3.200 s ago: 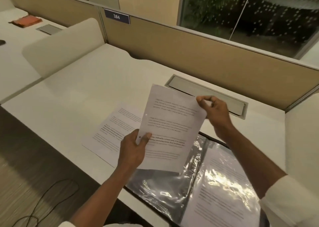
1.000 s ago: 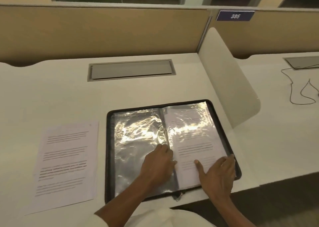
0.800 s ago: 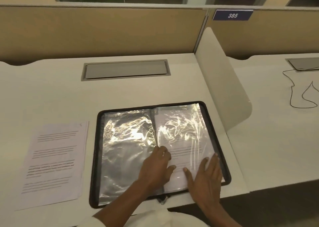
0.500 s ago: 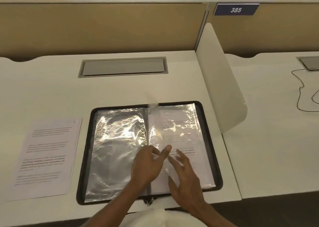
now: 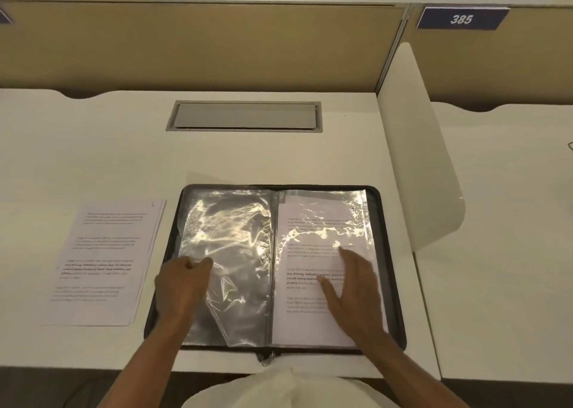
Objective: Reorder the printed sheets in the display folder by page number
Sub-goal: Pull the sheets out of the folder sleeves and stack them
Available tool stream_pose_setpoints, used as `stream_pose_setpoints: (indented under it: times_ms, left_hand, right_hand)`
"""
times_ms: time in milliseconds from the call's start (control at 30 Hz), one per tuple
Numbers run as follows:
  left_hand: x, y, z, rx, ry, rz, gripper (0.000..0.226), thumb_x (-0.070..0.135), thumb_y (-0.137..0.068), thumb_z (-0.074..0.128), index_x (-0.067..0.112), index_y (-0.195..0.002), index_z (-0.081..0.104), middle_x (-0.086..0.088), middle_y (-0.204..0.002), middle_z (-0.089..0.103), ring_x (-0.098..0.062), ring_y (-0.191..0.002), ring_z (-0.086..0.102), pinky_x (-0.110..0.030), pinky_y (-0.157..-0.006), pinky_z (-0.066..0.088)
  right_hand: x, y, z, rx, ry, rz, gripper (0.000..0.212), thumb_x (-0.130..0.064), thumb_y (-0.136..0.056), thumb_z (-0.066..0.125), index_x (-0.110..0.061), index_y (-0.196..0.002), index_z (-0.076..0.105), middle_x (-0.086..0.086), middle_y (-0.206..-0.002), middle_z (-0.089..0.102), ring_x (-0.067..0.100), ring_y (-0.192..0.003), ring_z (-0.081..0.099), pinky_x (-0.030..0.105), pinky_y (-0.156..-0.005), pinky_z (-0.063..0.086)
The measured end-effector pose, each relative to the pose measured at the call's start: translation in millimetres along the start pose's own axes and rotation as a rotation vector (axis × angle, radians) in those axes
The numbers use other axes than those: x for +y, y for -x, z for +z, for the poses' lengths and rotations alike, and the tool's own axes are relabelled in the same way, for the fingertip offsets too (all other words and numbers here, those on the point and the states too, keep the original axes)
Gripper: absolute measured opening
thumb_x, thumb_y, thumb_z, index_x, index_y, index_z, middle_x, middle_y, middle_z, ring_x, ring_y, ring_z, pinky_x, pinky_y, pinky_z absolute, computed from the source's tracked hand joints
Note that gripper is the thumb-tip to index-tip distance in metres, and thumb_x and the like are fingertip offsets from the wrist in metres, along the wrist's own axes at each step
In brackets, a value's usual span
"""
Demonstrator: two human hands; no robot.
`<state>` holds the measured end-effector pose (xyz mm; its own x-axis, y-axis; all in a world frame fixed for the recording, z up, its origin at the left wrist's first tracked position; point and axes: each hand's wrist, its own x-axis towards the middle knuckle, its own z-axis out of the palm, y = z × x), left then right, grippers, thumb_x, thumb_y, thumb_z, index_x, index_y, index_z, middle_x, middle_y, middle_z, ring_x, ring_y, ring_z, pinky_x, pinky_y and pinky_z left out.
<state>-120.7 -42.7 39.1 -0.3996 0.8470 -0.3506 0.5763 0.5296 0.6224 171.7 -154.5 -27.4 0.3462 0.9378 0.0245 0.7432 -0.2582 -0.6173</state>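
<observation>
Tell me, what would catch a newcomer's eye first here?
The open display folder at the near edge of the desk, glaring with reflected light. The left hand pinches the empty left sleeve while the right hand lies flat on the printed page opposite. Loose printed sheets lie left of the folder.
</observation>
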Motion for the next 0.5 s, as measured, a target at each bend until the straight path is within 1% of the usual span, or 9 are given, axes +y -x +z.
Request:
stream_pose_setpoints:
  times_ms: [67, 133, 233, 300, 367, 433, 500]
  left_hand:
    - [-15.2, -9.3, -5.2, 0.021, -0.042, -0.027, 0.037, 0.025, -0.082, 0.073, -0.004, -0.064, 0.062, -0.021, -0.060, 0.064, -0.026, -0.053, 0.056, -0.038, -0.060, 0.050]
    - [-25.8, -14.6, -6.4, 0.015, -0.087, -0.052, 0.031, 0.027, -0.082, 0.074, 0.001, -0.066, 0.069, -0.015, -0.061, 0.068, -0.028, -0.058, 0.064, -0.040, -0.066, 0.055]
    - [-37.3, -18.0, -4.7, 0.036, -0.176, -0.062, 0.029, 0.036, -0.086, 0.079, 0.011, -0.072, 0.073, -0.008, -0.068, 0.071, -0.029, -0.069, 0.068, -0.043, -0.069, 0.057]
    - [-37.3, -16.2, -3.8, 0.078, -0.234, -0.045, 0.033, 0.042, -0.088, 0.082, 0.011, -0.082, 0.073, -0.009, -0.078, 0.072, -0.034, -0.076, 0.069, -0.047, -0.075, 0.058]
    - [-34.5, -14.8, -3.3, 0.124, -0.306, -0.041, 0.035, 0.042, -0.089, 0.083, 0.009, -0.091, 0.074, -0.015, -0.086, 0.072, -0.040, -0.083, 0.070, -0.050, -0.078, 0.057]
    - [-30.6, -14.8, -3.2, 0.153, -0.384, -0.036, 0.035, 0.041, -0.090, 0.082, 0.007, -0.095, 0.073, -0.017, -0.087, 0.071, -0.043, -0.084, 0.070, -0.050, -0.079, 0.058]
    - [-25.3, -15.4, -4.5, 0.182, -0.415, -0.025, 0.033, 0.041, -0.091, 0.080, 0.009, -0.095, 0.073, -0.015, -0.086, 0.070, -0.041, -0.082, 0.069, -0.049, -0.079, 0.059]
  right_hand:
    - [11.3, -13.7, -3.6, 0.049, 0.062, 0.050, 0.069, -0.052, -0.092, 0.072, -0.019, -0.147, 0.046, 0.003, -0.143, 0.052, 0.020, -0.128, 0.051, 0.043, -0.105, 0.052]
    - [19.2, -24.5, -8.0, 0.056, 0.110, 0.077, 0.071, -0.049, -0.088, 0.078, -0.017, -0.144, 0.050, 0.005, -0.139, 0.054, 0.024, -0.126, 0.050, 0.047, -0.102, 0.054]
    - [23.9, -36.7, -12.0, 0.049, 0.176, 0.135, 0.078, -0.052, -0.079, 0.086, -0.012, -0.137, 0.055, 0.010, -0.132, 0.057, 0.028, -0.120, 0.050, 0.047, -0.097, 0.053]
    - [23.4, -43.7, -15.4, 0.026, 0.190, 0.176, 0.083, -0.052, -0.076, 0.088, -0.009, -0.139, 0.054, 0.011, -0.131, 0.055, 0.028, -0.121, 0.047, 0.045, -0.097, 0.052]
    - [22.0, -50.0, -18.4, -0.001, 0.173, 0.228, 0.085, -0.051, -0.075, 0.090, -0.010, -0.139, 0.053, 0.011, -0.130, 0.053, 0.028, -0.122, 0.046, 0.043, -0.096, 0.052]
    - [21.2, -55.2, -20.5, -0.011, 0.153, 0.272, 0.082, -0.048, -0.074, 0.092, -0.011, -0.136, 0.052, 0.012, -0.129, 0.052, 0.029, -0.123, 0.047, 0.044, -0.094, 0.054]
    - [20.7, -58.9, -21.1, -0.018, 0.150, 0.315, 0.080, -0.047, -0.072, 0.093, -0.012, -0.133, 0.053, 0.012, -0.128, 0.052, 0.031, -0.124, 0.047, 0.045, -0.093, 0.055]
